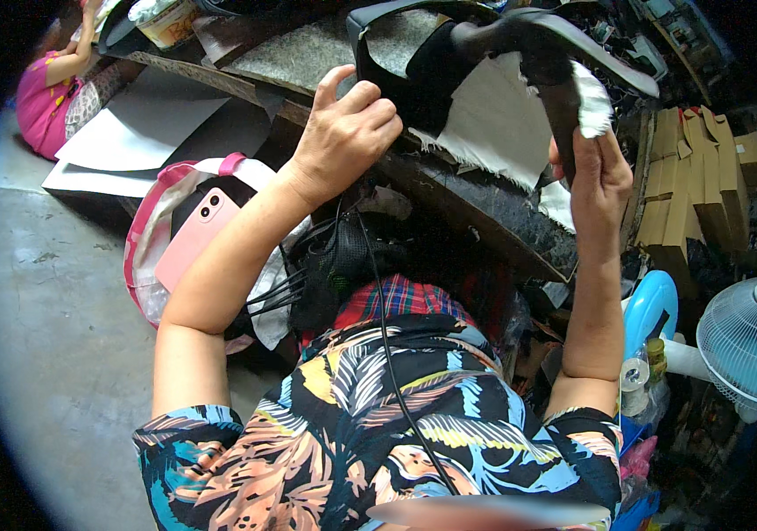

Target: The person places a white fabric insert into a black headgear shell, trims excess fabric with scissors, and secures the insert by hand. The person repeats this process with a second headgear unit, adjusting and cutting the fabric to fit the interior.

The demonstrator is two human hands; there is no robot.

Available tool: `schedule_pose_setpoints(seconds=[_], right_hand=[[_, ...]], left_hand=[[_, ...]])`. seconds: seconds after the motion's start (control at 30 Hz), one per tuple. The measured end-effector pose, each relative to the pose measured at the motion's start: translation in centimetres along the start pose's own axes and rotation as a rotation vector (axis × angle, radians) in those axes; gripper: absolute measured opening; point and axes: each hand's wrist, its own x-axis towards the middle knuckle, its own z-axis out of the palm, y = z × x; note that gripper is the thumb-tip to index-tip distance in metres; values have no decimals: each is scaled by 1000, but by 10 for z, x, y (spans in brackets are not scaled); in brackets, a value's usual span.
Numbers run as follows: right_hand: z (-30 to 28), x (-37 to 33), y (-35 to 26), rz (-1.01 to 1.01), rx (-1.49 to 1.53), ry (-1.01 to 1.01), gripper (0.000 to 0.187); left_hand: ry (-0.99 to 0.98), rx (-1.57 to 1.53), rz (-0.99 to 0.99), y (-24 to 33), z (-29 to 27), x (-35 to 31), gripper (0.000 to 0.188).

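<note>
A floppy black leather-like piece (440, 66) with white, fray-edged fabric (501, 119) on it stretches between my hands above the workbench. At its left end, my left hand (347, 133) is closed with bent fingers against the black edge; the fingertips are partly hidden. My right hand (598, 173) pinches a dark strip hanging from the piece at the right, with a tuft of white fabric just above the fingers. A curved black band on top looks smeared by motion.
The workbench (299, 49) has a worn edge. A pink phone (193, 237) lies in a pink-rimmed bag (144, 257) at left. White sheets (126, 133) lie beyond it, near another person (46, 102). Cardboard boxes (688, 190) and a fan (737, 336) stand at right.
</note>
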Motion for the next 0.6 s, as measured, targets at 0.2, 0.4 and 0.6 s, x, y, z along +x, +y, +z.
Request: schedule_pose_setpoints(seconds=[0.2,0.4,0.6], right_hand=[[15,-16,4,13,-552,-179,34],[-3,-5,-9,-83,39,12,43],[23,-12,0,5,-656,-198,31]], left_hand=[[-5,16,-17,0,0,3,7],[63,-6,6,6,8,10,7],[9,-20,-3,3,5,10,8]])
